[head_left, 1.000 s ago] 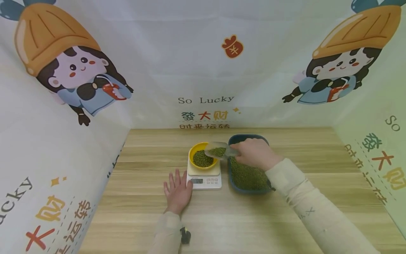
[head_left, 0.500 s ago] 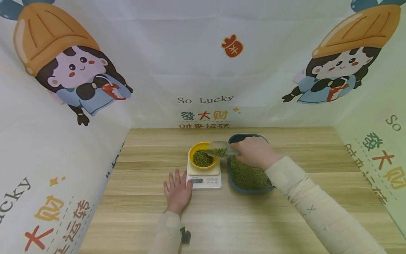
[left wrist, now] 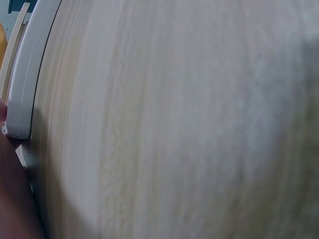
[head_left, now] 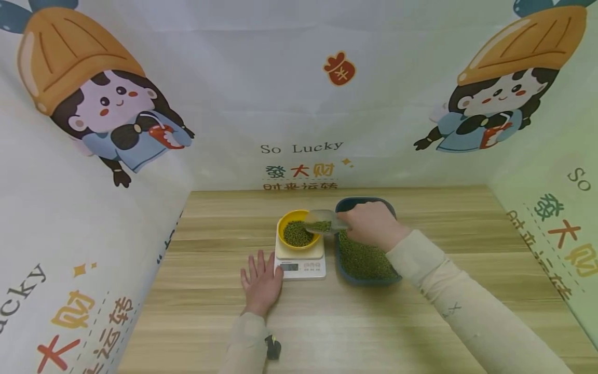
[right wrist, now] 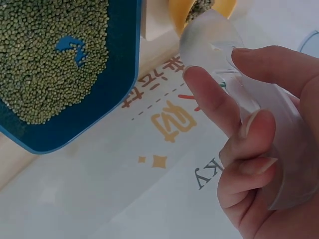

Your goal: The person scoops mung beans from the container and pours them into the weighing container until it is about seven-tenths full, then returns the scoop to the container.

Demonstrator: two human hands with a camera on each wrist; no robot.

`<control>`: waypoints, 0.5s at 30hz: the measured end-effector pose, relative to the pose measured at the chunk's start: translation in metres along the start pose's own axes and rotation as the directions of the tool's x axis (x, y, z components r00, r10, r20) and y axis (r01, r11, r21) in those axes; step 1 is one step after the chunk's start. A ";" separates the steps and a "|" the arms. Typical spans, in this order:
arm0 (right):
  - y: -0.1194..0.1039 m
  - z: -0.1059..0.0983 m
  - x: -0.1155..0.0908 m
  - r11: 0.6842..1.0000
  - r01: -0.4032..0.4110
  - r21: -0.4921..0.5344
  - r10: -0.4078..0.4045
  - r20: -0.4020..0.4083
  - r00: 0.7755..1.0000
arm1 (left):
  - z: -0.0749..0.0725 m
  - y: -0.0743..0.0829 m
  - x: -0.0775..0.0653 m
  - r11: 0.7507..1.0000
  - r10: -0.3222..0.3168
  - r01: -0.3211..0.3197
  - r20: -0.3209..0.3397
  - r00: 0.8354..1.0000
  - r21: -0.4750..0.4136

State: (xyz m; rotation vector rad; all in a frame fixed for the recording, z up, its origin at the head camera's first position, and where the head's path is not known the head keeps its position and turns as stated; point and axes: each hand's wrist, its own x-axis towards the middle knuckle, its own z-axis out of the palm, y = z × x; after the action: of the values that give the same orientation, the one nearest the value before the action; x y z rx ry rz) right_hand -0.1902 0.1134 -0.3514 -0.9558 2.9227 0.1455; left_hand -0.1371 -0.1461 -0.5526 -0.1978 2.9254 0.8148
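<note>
My right hand (head_left: 374, 223) grips the handle of a clear plastic scoop (right wrist: 212, 42), its fingers curled round it in the right wrist view. Some green mung beans lie in the scoop, whose lip overlaps the right rim of a yellow bowl (head_left: 283, 228). Mung beans (head_left: 298, 234) cover the bowl's bottom. The bowl stands on a white kitchen scale (head_left: 317, 270) with a small display at its front. Flat on the table, fingers spread, my left hand (head_left: 262, 284) rests with its thumb at the scale's front left corner.
A dark blue tub (right wrist: 130, 55) of mung beans stands right of the scale, partly under my right hand; a patch of its bottom shows through. The wooden table (head_left: 210, 234) meets printed cloth walls (head_left: 224, 104) at the back and both sides.
The scoop's lip has shifted slightly right over the bowl, and fewer beans show in it. My left hand has stayed in place beside the scale.
</note>
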 end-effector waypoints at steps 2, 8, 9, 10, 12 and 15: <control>-0.001 0.000 0.001 1.000 0.011 -0.006 -0.011 -0.015 1.000 | -0.001 0.001 -0.001 1.000 0.000 0.000 0.001 1.000 0.002; -0.004 0.000 0.001 0.998 0.047 -0.028 -0.049 -0.075 0.996 | -0.003 0.004 -0.005 1.000 -0.004 0.005 0.009 1.000 -0.019; -0.004 0.000 0.000 0.998 0.049 -0.030 -0.052 -0.082 0.995 | -0.003 0.004 -0.005 1.000 -0.004 0.004 0.010 1.000 -0.019; -0.004 -0.001 0.000 0.998 0.052 -0.031 -0.054 -0.090 0.994 | -0.002 0.004 -0.005 1.000 -0.004 0.005 0.010 1.000 -0.017; -0.005 -0.002 0.000 0.998 0.057 -0.033 -0.060 -0.111 0.992 | -0.002 0.003 -0.005 1.000 -0.005 0.006 0.010 1.000 -0.011; -0.005 -0.003 0.001 0.997 0.056 -0.044 -0.061 -0.130 0.990 | 0.000 0.002 -0.003 1.000 -0.010 0.010 0.017 1.000 -0.003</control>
State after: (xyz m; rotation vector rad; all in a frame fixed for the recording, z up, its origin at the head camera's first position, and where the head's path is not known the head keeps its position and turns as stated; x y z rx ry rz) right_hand -0.1879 0.1082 -0.3486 -1.0969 3.0169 0.1447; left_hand -0.1341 -0.1440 -0.5506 -0.2046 2.9052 0.8152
